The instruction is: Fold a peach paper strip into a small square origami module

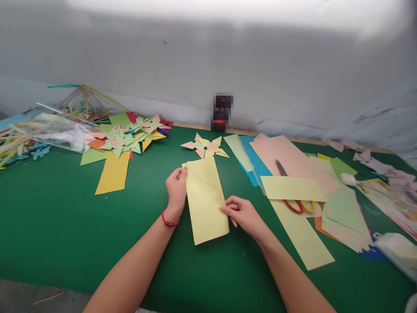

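A pale yellow sheet of paper (206,200) is held up over the green tabletop, its long sides running away from me. My left hand (177,184) pinches its upper left edge, thumb on the front face. At the right edge, lower down, my right hand (239,211) grips the paper between thumb and fingers. Just beyond the sheet lies a folded paper star (210,145) in pink and yellow. Right of my right hand, scissors (295,206) with red and yellow handles lie partly under a pale yellow strip (293,188).
Folded star pieces (127,139) and a yellow paper strip (114,171) lie to the left. Pipe cleaners (87,100) and clear plastic bags (65,130) sit at the far left. Coloured sheets (283,152) spread over the right side. A pixelated dark object (222,113) stands against the wall.
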The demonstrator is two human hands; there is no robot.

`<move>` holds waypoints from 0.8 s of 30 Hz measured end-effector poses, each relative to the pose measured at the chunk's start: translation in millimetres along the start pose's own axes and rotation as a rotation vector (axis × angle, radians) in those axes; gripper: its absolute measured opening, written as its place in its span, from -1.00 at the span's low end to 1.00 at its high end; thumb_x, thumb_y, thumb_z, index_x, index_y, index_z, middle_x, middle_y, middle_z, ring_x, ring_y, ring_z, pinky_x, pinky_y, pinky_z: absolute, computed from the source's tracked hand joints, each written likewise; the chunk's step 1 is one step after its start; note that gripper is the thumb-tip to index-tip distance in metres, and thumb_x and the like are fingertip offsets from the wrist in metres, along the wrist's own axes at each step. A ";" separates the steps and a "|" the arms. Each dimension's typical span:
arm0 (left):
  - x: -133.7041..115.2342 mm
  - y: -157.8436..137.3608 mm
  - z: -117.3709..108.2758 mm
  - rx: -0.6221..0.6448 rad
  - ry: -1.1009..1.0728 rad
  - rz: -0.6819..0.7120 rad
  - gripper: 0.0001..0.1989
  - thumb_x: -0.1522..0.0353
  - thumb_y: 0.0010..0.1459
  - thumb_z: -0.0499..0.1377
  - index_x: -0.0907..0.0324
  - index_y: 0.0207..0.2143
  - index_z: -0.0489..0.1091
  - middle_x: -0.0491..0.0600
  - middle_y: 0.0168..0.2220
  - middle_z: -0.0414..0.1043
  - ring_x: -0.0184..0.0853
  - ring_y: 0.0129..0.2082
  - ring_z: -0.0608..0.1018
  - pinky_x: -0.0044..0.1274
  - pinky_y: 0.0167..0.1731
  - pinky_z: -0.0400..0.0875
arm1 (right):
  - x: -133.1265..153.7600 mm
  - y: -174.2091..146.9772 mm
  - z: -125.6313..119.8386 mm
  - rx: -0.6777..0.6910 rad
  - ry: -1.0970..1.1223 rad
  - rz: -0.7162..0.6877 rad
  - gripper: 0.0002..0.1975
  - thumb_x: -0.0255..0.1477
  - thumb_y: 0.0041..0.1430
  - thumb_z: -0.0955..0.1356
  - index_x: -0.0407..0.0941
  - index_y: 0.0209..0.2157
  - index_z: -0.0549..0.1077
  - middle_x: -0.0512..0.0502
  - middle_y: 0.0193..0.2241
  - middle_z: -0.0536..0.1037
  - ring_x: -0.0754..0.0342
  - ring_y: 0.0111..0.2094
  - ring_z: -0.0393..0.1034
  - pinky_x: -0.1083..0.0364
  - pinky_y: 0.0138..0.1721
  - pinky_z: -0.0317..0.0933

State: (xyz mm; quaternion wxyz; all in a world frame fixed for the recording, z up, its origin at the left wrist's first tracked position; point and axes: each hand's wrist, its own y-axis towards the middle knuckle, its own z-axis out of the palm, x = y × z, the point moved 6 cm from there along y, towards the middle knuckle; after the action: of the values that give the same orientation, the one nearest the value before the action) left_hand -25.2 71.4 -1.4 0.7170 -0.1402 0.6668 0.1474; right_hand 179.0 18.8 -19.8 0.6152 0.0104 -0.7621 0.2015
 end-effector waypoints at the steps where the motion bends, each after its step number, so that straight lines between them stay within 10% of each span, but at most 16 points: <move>1: -1.8 -0.1 0.9 0.009 -0.022 -0.013 -0.73 0.19 0.03 0.13 0.24 -0.47 0.39 -0.12 -0.59 0.30 -0.51 -0.66 0.26 -0.66 -0.67 0.14 | -1.3 0.6 -1.0 0.002 0.010 0.004 -0.76 -0.23 0.01 0.33 -0.12 -0.51 0.32 0.15 -0.76 0.30 0.26 -0.78 0.09 0.21 -0.70 -0.05; 9: -35.7 -21.8 8.7 0.326 -0.288 0.075 -0.81 0.22 0.08 0.12 0.14 -0.45 0.38 -0.25 -0.81 0.04 -0.60 -0.85 0.00 -0.66 -0.80 -0.13 | 21.0 1.5 -32.4 -0.204 0.296 -0.191 -0.77 -0.25 0.05 0.31 -0.11 -0.32 0.37 -0.11 -0.30 0.51 -0.02 -0.20 0.41 0.06 -0.28 0.32; 17: -36.2 -88.3 53.7 1.238 0.194 0.107 -0.74 0.24 0.09 0.08 0.17 -0.32 0.51 0.02 -0.53 0.48 -0.41 -0.68 0.42 -0.57 -0.62 0.31 | 38.9 -13.3 -64.9 -0.534 0.254 -0.352 -0.67 -0.32 0.02 0.36 -0.06 -0.15 0.28 -0.16 -0.10 0.44 -0.05 -0.05 0.31 -0.09 -0.03 0.17; 24: -40.9 -81.9 57.0 1.191 0.220 0.157 -0.70 0.27 0.15 0.00 0.15 -0.29 0.50 0.02 -0.36 0.52 -0.44 -0.63 0.44 -0.57 -0.47 0.35 | 33.3 -9.3 -74.5 -0.548 0.294 -0.433 -0.41 -0.36 0.02 0.36 0.03 0.09 0.12 -0.17 0.14 0.19 -0.05 0.09 0.15 -0.12 0.05 0.07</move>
State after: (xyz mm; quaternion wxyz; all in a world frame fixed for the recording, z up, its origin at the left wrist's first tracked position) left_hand 56.8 17.9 43.9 0.5861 0.3199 0.7130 -0.2138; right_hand 243.0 41.9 26.3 0.7263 -0.0228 -0.6716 -0.1450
